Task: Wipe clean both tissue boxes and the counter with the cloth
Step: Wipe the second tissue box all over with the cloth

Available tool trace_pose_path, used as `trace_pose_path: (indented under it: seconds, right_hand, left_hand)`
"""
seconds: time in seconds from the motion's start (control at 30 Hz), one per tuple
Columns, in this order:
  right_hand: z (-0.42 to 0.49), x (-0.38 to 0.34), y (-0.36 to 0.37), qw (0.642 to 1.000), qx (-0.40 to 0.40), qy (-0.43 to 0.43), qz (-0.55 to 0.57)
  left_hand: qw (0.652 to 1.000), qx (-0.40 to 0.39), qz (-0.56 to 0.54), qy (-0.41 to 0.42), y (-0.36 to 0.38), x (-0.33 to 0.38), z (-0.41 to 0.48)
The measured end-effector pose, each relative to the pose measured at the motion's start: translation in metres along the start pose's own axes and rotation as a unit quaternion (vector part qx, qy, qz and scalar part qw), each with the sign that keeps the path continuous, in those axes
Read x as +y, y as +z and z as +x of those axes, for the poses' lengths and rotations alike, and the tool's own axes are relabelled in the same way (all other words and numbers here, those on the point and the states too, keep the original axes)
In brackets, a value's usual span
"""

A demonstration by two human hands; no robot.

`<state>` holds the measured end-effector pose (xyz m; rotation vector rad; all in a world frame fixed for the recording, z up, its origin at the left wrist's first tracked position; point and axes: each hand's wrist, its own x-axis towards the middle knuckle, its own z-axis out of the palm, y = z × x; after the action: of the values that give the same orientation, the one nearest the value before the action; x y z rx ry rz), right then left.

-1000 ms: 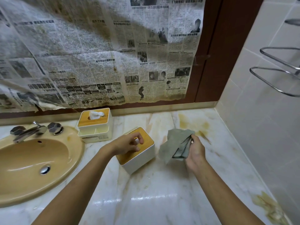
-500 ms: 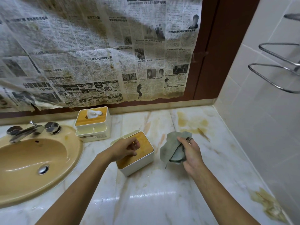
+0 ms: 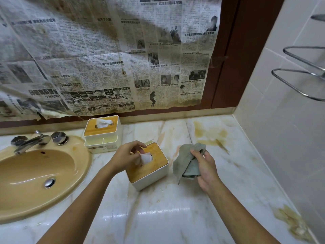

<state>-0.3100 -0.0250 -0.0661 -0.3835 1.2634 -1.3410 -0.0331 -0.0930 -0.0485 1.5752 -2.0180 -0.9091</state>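
Marble counter (image 3: 167, 217), near tissue box (image 3: 156, 175)
Left hand (image 3: 125, 156) now pinches the tissue (image 3: 146, 158), newly visible at the slot; right hand (image 3: 206, 169) still clenches cloth (image 3: 187, 160) beside the box

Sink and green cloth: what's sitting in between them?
In the head view, the near tissue box sits between the sink and the cloth, with the left hand pinching its tissue.
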Motion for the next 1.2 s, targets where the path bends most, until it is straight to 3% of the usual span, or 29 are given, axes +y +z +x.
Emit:
trace_pose_path:
  seconds: [0.3,0.4,0.57,0.8,1.03,1.2]
  right_hand:
    - [-0.003,0.002,0.005,1.0,-0.003,-0.008,-0.006]
    - [-0.004,0.001,0.006,1.0,-0.002,-0.007,-0.006]
    - [-0.006,0.0,0.007,1.0,-0.001,-0.006,-0.007]
    - [-0.008,-0.001,0.007,1.0,-0.003,-0.008,-0.011]
    - [-0.009,-0.001,0.0,1.0,0.003,-0.009,-0.019]
    - [-0.009,-0.002,-0.001,1.0,0.004,-0.012,-0.022]
  left_hand:
    - [0.999,0.009,0.028,-0.042,0.001,-0.013,-0.002]
    - [0.997,0.012,0.076,-0.001,0.006,-0.011,-0.004]
    - [0.96,0.102,0.223,0.133,0.024,0.014,-0.008]
    - [0.964,0.091,0.248,-0.04,0.077,0.038,-0.012]
    - [0.955,0.112,0.25,-0.113,0.085,0.049,-0.004]
    - [0.97,0.096,0.163,-0.15,0.083,0.04,0.001]
